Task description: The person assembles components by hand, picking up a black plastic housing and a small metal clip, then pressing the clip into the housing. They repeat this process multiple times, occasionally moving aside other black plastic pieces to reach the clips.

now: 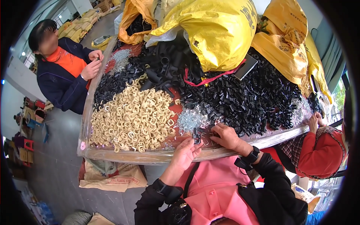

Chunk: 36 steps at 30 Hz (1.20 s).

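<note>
In the head view, the left hand (186, 152) was closed on a small black plastic clip part (196, 135) held upright at the near edge of the plastic-covered desk (123, 155), while the right hand (226, 135) lay with fingers curled together on the desk surface just beside it, picking among loose pieces; whether it gripped anything could not be told. Judging by the piles, most work remained: a large heap of black plastic parts (247, 101), a heap of beige plastic clips (133, 116) and a small pile of silvery metal springs (189, 119) lay unsorted. 2 other people worked at the desk's far-left and right sides.
</note>
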Motion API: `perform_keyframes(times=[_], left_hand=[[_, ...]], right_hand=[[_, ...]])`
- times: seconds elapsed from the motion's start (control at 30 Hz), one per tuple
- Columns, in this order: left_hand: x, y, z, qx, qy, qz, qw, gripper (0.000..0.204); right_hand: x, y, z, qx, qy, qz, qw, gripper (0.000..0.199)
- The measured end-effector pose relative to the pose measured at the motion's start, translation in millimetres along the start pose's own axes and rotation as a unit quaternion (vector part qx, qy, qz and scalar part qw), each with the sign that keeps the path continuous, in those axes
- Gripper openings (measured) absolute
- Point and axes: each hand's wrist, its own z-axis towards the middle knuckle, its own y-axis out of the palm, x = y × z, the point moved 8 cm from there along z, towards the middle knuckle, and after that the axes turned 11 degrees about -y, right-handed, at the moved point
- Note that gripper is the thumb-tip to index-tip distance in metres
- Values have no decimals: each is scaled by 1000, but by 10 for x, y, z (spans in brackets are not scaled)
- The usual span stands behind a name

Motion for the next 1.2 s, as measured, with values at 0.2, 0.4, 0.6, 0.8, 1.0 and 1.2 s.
perform_keyframes(times=[0.2,0.4,0.6,0.8,1.0,1.2], left_hand=[[13,2,1,6,2,1,1000,17],[4,12,81,-9,14,2,1000,18],[-38,164,43,-47,39,48,997,20],[0,127,38,-49,57,15,997,23],[38,231,30,-77,59,24,995,24],[-20,203,12,-60,8,61,996,24]], right_hand=[[-20,103,-9,-27,-15,-82,996,16],[9,77,-29,37,-36,-70,996,13],[-6,107,-109,72,91,281,953,11],[-130,187,-29,46,1,302,952,11],[-112,159,-58,32,59,448,891,11],[-138,41,-87,76,106,524,842,10]])
